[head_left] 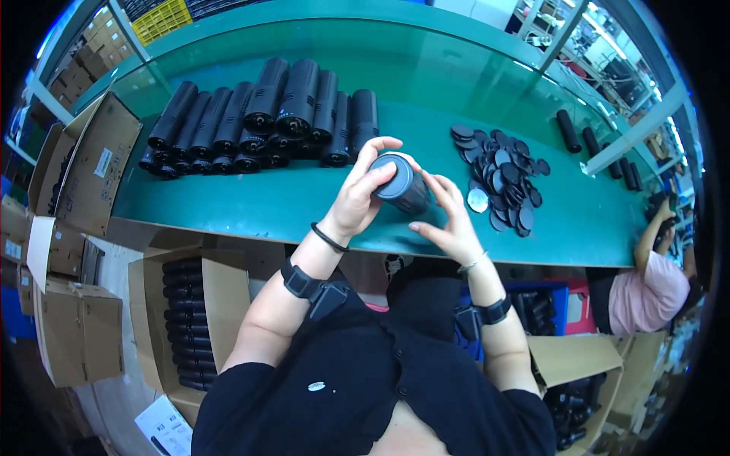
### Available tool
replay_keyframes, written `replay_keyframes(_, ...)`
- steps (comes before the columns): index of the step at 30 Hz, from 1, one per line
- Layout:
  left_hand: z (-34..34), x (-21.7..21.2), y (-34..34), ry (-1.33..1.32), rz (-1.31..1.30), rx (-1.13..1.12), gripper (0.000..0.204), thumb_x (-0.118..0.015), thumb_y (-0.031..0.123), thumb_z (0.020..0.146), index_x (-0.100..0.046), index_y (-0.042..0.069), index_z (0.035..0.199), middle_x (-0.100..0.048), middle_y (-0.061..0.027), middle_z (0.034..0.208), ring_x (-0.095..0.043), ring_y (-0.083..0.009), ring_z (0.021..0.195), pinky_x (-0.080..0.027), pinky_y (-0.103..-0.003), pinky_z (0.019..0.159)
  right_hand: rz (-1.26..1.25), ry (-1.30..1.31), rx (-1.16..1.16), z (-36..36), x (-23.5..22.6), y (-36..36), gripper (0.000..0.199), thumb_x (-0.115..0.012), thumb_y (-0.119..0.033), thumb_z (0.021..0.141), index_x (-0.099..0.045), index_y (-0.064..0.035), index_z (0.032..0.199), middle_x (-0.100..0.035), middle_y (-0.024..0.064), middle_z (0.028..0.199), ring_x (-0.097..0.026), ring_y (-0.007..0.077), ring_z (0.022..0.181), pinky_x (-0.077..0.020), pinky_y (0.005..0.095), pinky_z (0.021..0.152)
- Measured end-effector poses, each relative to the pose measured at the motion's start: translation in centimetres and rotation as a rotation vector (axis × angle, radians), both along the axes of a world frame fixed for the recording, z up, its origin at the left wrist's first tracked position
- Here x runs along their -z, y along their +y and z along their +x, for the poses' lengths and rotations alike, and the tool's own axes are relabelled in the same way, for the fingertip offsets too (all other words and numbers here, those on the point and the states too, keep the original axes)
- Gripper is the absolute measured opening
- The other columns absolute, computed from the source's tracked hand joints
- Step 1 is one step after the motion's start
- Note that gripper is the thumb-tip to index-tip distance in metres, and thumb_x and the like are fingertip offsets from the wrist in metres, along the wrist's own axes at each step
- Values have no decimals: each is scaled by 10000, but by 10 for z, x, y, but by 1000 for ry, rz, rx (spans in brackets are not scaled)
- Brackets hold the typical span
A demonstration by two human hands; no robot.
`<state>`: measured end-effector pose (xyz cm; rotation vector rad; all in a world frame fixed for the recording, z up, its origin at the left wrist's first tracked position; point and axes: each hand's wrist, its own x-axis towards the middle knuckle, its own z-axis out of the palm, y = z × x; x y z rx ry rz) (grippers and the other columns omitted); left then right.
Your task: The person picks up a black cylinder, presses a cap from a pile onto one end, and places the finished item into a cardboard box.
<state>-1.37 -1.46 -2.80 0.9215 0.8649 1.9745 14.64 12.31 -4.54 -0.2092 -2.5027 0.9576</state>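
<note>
A black cylinder (411, 197) with a round cap on its near end is tilted above the green table. My left hand (363, 187) wraps round it, thumb pressed on the cap (395, 178). On its other side, my right hand (452, 220) has thumb and fingers spread apart, fingertips at or close beside the cylinder's side; whether they touch is hard to tell. To the right lies a loose heap of black discs (502, 172), with one pale disc (477, 200) at its near edge. Beyond my left hand, several black cylinders (296, 95) lie stacked in a row.
The green table (304, 199) spans the width. An open carton of black cylinders (236, 304) stands below left; another carton (582, 353) and a blue bin (561, 304) are below right. More cylinders (568, 131) lie far right. A co-worker in a pink top (650, 296) is at right.
</note>
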Motion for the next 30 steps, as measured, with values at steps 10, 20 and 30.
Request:
replay_keyframes(10,-18,16,-11,-410,26,33,328,-455,283,1025,-606,5,1114,-629,-139,1143,-585,-219,1100,-448,-365,998,-101,100,8,-19,25,-12,756,-825,-88,645,-528,-53,1339,-564,158,1290,-556,333,1176,-430,380,1017)
replay_keyframes(20,-19,14,1,-250,19,117,639,-320,519,1031,-490,-19,1332,-601,-148,1228,-550,-218,1175,-426,-383,1025,-72,95,102,-10,27,-6,799,-793,-22,665,-474,-53,1397,-557,149,1246,-563,298,1156,-439,372,999)
replay_keyframes(30,-19,47,-39,712,-565,-306,159,-674,41,864,-692,24,1020,-624,-29,807,-531,-60,622,-391,-195,536,-92,11,521,38,-73,219,559,-644,-213,894,-465,-133,1417,-624,55,1021,-564,103,841,-432,231,677)
